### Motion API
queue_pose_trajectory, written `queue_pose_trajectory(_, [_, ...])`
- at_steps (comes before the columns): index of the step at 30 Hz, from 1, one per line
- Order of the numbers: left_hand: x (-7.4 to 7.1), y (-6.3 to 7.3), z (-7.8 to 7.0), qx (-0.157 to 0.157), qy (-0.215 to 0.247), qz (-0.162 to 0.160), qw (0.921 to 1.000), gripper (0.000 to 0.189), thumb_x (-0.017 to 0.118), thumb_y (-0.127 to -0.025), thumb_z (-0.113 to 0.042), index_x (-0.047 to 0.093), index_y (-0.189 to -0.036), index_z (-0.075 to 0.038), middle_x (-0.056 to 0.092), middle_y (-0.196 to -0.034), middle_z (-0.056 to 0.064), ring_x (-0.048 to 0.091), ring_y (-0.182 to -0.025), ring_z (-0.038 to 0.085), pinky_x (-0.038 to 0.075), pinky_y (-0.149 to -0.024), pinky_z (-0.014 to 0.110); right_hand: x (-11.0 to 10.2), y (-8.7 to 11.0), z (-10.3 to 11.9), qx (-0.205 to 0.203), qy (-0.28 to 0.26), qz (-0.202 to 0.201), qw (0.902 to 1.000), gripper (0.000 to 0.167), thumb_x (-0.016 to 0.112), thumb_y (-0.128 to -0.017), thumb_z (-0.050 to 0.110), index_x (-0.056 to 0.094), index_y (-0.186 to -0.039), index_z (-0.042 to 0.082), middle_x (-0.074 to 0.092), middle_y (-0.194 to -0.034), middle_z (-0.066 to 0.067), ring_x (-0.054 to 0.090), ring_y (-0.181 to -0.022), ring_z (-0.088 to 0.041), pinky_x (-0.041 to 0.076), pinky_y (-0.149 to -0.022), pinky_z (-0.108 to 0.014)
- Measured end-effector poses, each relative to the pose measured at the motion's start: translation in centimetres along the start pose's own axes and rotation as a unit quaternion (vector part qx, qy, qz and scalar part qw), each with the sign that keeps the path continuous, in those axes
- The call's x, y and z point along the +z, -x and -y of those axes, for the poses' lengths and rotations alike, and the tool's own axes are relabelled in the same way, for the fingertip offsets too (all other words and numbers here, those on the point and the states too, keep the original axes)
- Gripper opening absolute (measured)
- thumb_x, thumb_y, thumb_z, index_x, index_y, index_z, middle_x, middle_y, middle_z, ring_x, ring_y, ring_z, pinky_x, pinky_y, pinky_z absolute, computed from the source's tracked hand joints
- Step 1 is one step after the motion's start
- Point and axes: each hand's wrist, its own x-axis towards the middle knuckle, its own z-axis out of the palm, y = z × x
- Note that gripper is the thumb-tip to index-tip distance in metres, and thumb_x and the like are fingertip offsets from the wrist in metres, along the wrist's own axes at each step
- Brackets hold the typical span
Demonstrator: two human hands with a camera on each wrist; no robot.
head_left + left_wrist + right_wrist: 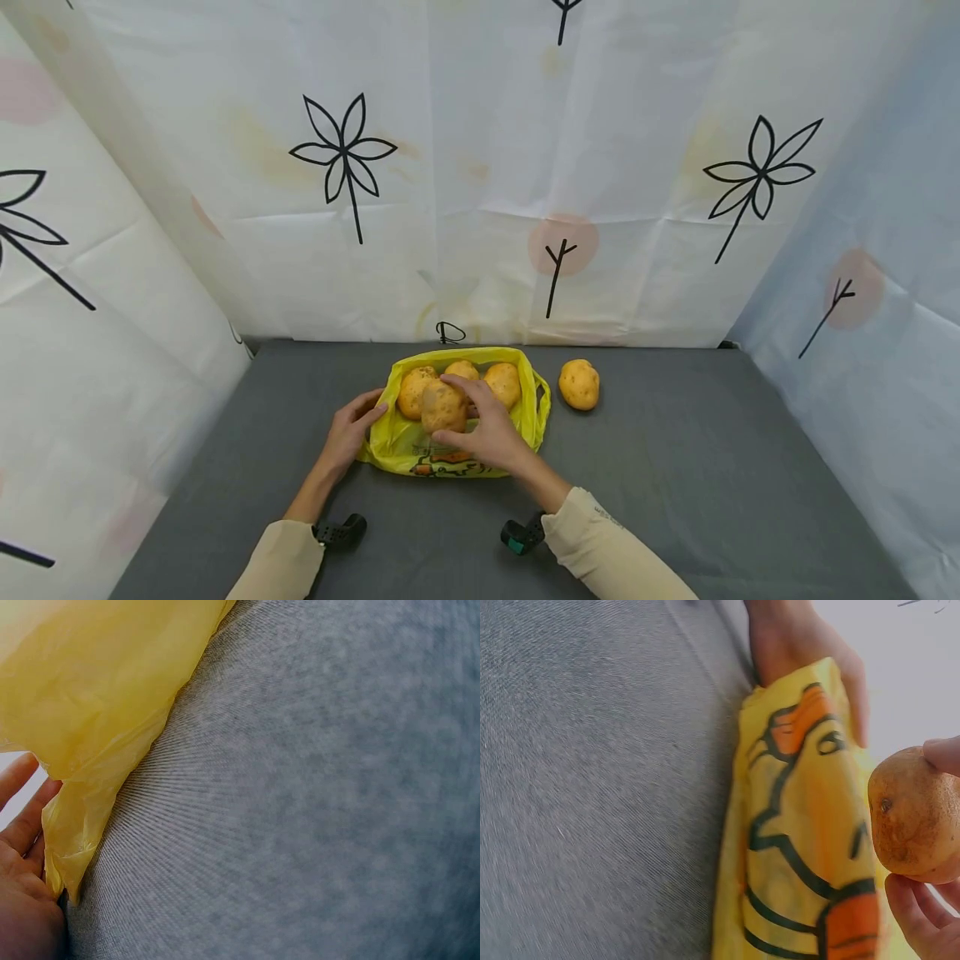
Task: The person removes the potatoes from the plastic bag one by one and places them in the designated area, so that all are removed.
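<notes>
A yellow plastic bag (450,467) with a printed cartoon lies mouth up on the table, and three potatoes show inside: a left one (412,393), a back one (462,368) and a right one (504,383). My right hand (491,429) holds another potato (444,407) between thumb and fingers, over the bag's mouth. In the right wrist view that potato (913,814) has a dark spot on its skin. At the bag's left rim, my left hand (351,429) grips the plastic, thumb on the near side; its fingers (22,817) show beside the yellow film in the left wrist view.
One loose potato (579,385) lies right of the bag. A dark grey cloth (675,483) covers the table. White patterned sheets (465,167) stand behind it and on both sides. Black bands are on both wrists.
</notes>
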Motion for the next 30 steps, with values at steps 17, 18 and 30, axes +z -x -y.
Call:
queue_pose_trajectory(17, [-0.1, 0.0, 0.0, -0.005, 0.010, 0.007, 0.9999, 0.049, 0.060, -0.105, -0.030, 0.054, -0.145, -0.004, 0.054, -0.144, 0.016, 0.055, -0.119, 0.009, 0.044, -0.093, 0.018, -5.3, 2.3, 0.7, 0.008, -0.011, -0.070, 0.9975, 0.073, 0.085, -0.085, 0.014, 0.050, -0.150, 0.013, 0.049, -0.137, -0.016, 0.053, -0.115, -0.035, 0.048, -0.094, -0.056])
queue_pose_trajectory(18, [-0.1, 0.0, 0.1, -0.004, 0.009, 0.008, 0.9999, 0.049, 0.059, -0.105, -0.031, 0.054, -0.145, -0.004, 0.054, -0.144, 0.016, 0.055, -0.117, 0.007, 0.045, -0.093, 0.018, -5.7, 2.5, 0.6, 0.007, -0.012, -0.074, 0.9972, 0.073, 0.085, -0.085, 0.013, 0.050, -0.150, 0.013, 0.049, -0.136, -0.017, 0.054, -0.114, -0.035, 0.048, -0.094, -0.055])
queue_pose_trajectory(30, [0.0, -0.1, 0.0, -0.017, 0.004, -0.003, 0.9998, 0.048, 0.061, -0.104, -0.030, 0.055, -0.144, -0.005, 0.056, -0.143, 0.015, 0.056, -0.116, 0.010, 0.046, -0.091, 0.019, -10.3, 3.9, -1.0, 0.011, -0.008, -0.108, 0.9940, 0.078, 0.084, -0.085, 0.011, 0.045, -0.153, 0.018, 0.041, -0.144, -0.015, 0.050, -0.118, -0.033, 0.047, -0.096, -0.056])
